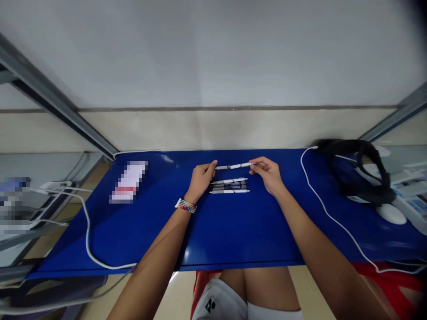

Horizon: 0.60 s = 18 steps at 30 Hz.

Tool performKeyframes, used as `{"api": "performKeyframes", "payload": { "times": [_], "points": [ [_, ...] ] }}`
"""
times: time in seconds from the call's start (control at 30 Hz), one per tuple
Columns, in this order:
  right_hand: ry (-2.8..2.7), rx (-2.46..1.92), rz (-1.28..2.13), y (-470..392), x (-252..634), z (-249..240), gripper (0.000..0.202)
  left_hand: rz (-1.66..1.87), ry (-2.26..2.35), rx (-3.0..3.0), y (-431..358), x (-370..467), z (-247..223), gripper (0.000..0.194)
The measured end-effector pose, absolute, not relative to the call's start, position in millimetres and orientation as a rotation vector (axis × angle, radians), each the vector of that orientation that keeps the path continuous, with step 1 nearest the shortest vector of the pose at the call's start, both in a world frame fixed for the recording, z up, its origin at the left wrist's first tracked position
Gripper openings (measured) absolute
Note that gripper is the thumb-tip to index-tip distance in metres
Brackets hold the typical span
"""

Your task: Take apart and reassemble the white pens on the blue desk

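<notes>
A white and grey pen [235, 166] spans the gap between my two hands, above the blue tabletop. My left hand [201, 178] pinches its left end between thumb and fingers. At the other end, my right hand [267, 172] has its fingertips closed on the tip. The pen looks slightly bent near its middle; whether it is in two parts I cannot tell. Just below it lie several pens [229, 186] side by side in a row, white and dark ones, their left ends close to my left hand. A colourful woven band is on my left wrist.
On the blue table [247, 231], a blurred-out flat object [130, 182] lies at the left. White cables [320, 200] run down both sides. A black headset-like strap [360, 173] with white rounded pieces sits at the right. A pale wall stands behind.
</notes>
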State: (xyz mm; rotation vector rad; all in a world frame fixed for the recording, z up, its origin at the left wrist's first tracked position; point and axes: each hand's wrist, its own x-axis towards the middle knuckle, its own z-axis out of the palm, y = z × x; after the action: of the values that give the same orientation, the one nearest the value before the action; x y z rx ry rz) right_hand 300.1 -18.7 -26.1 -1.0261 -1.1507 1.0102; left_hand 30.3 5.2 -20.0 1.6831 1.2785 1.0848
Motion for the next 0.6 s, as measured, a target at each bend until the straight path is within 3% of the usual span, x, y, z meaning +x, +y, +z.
{"api": "performKeyframes", "payload": {
  "times": [0.17, 0.6],
  "points": [
    [-1.147, -1.046, 1.021, -20.1, 301.6, -26.5, 0.029, 1.127, 1.196, 1.703, 2.5, 30.3, -14.4, 0.046],
    [-1.164, -1.027, 1.052, -21.7, 303.7, -24.7, 0.024, 1.106, 1.144, 1.608, -2.1, 27.7, -11.4, 0.037]
  ]
}}
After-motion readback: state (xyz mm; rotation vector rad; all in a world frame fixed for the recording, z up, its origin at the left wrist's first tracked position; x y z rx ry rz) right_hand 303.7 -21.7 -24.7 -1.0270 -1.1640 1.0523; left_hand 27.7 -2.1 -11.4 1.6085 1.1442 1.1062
